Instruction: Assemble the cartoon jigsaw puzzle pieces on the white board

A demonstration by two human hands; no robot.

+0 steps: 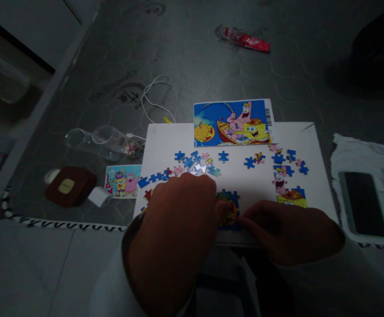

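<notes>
A white board (238,176) lies on the floor with several loose blue and pink puzzle pieces (195,163) scattered on it. A colourful cartoon reference picture (233,123) rests at its far edge. Near the board's front edge sits a small joined cluster of pieces (229,210). My left hand (179,220) is curled with its fingers pressed on the cluster's left side. My right hand (287,231) pinches the cluster's right edge. Another joined patch (289,189) lies to the right.
A phone (363,202) lies on white paper at right. To the left are a clear plastic tube (96,141), a white cable (152,99), a small cartoon card (123,181), a brown case (68,187) and a white charger (100,196). A red wrapper (245,39) lies far back.
</notes>
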